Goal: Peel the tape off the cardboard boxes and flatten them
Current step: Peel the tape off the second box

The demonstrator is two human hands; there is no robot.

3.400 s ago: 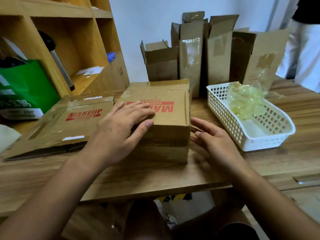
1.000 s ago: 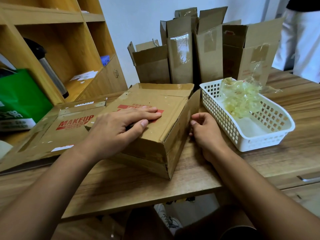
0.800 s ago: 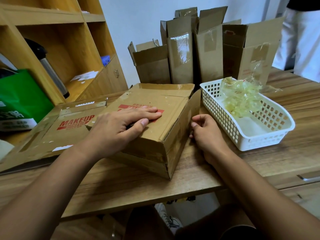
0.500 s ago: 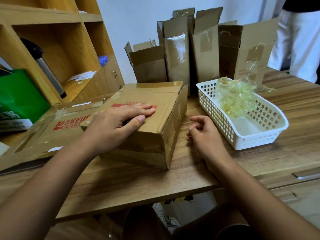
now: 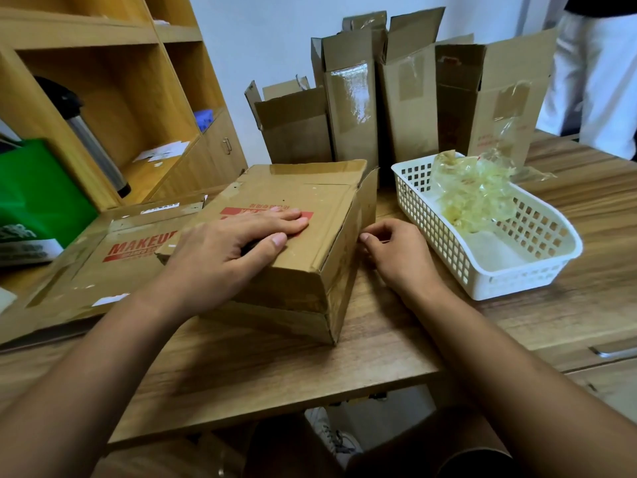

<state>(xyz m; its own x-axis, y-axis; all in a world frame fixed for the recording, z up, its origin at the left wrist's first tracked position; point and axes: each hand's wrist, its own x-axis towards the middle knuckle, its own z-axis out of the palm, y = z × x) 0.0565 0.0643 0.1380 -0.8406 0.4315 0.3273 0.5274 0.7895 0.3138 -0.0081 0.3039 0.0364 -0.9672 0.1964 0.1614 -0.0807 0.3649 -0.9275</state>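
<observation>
The left hand [image 5: 234, 246] lies flat, fingers straight and together, pressing on the top panel of the cardboard box [image 5: 303, 188], its fingertips over the red print there and its thumb spread toward the near edge. The box under that palm stands on the wooden table [image 5: 379, 343], not yet flattened, with its right wall upright and a flap raised at the far right corner. Just right of that wall the right hand [image 5: 396, 257] rests on the table with its fingers [image 5: 370, 236] curled in toward the cardboard (whether they pinch a bit of tape or touch the wall I cannot tell). Just beyond the right hand's knuckles sits a white basket [image 5: 517, 284] holding a wad of peeled tape [image 5: 472, 198]. To the left of the left wrist a flattened box [image 5: 113, 267] printed MAKEUP lies partly tucked under the pressed one. Farther out, past both sets of fingertips, a row of upright boxes [image 5: 410, 108] stands against the wall, open at the top, with glossy tape on one face. Beyond the flattened box are a wooden shelf unit [image 5: 144, 98] and a green bag [image 5: 38, 198].
</observation>
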